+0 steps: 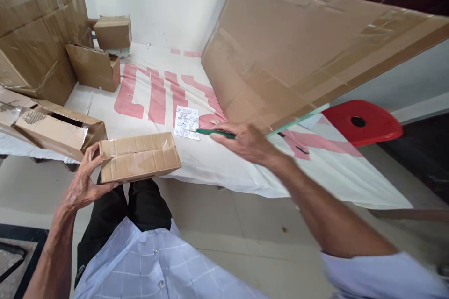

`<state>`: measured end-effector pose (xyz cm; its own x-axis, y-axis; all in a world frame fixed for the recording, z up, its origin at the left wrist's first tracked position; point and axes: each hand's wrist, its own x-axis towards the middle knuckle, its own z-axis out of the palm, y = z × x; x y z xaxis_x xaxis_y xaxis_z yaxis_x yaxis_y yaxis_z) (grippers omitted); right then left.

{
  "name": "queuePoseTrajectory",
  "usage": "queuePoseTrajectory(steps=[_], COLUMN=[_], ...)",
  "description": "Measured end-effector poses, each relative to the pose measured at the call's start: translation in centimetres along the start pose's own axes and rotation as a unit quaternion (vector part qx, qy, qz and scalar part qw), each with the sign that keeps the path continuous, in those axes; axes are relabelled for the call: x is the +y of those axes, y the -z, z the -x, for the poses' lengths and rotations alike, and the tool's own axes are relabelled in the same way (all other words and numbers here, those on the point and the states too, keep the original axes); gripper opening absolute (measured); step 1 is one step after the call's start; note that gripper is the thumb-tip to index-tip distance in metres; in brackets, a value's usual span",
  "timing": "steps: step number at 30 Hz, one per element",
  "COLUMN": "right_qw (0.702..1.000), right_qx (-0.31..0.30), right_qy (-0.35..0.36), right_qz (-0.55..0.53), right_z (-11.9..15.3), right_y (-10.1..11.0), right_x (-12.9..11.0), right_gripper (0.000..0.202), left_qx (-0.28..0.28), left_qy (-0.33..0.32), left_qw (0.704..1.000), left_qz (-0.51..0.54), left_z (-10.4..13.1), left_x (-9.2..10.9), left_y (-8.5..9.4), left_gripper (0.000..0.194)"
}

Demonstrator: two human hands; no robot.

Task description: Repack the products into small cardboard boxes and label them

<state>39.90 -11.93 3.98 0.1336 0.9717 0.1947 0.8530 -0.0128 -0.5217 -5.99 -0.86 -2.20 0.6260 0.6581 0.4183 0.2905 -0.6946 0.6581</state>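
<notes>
My left hand grips the left end of a small closed cardboard box, with the thumb below and the fingers at its upper left corner. The box is at the table's front edge, with clear tape on its top. In my right hand is a slim green utility knife, its thin tip pointing left toward the box but apart from it. Under that tip lies a white paper sheet covered with small drawn shapes. Part of the knife's handle is hidden by my fingers.
A white cloth with pink markings covers the table. A large cardboard sheet leans at the right, near a red stool. Stacked cartons, an open box and a long carton stand left. A dark pen-like thing lies right.
</notes>
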Motion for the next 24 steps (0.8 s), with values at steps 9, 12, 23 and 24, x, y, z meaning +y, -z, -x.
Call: queuePoseTrajectory(steps=[9,12,23,24], right_qw=[0.988,0.969,0.953,0.952], right_qx=[0.085,0.101,0.056,0.052], right_qy=[-0.069,-0.039,0.021,0.013], right_qz=[-0.109,-0.224,-0.296,-0.302], right_z=[0.6,0.0,-0.8,-0.9], right_y=[-14.2,-13.4,-12.3,-12.2], right_x=[3.5,1.2,-6.2,-6.1], right_gripper=[0.051,0.055,0.035,0.034], left_qx=[-0.028,-0.026,-0.006,0.000], left_qy=[0.033,0.027,0.063,0.049], left_qw=[0.998,0.999,0.998,0.999], left_qz=[-0.034,-0.028,-0.002,0.002], left_z=[-1.5,-1.5,-2.8,-2.9], left_x=[1.2,1.2,1.8,2.0], left_y=[0.6,0.8,-0.1,-0.3], left_gripper=[0.051,0.050,0.040,0.033])
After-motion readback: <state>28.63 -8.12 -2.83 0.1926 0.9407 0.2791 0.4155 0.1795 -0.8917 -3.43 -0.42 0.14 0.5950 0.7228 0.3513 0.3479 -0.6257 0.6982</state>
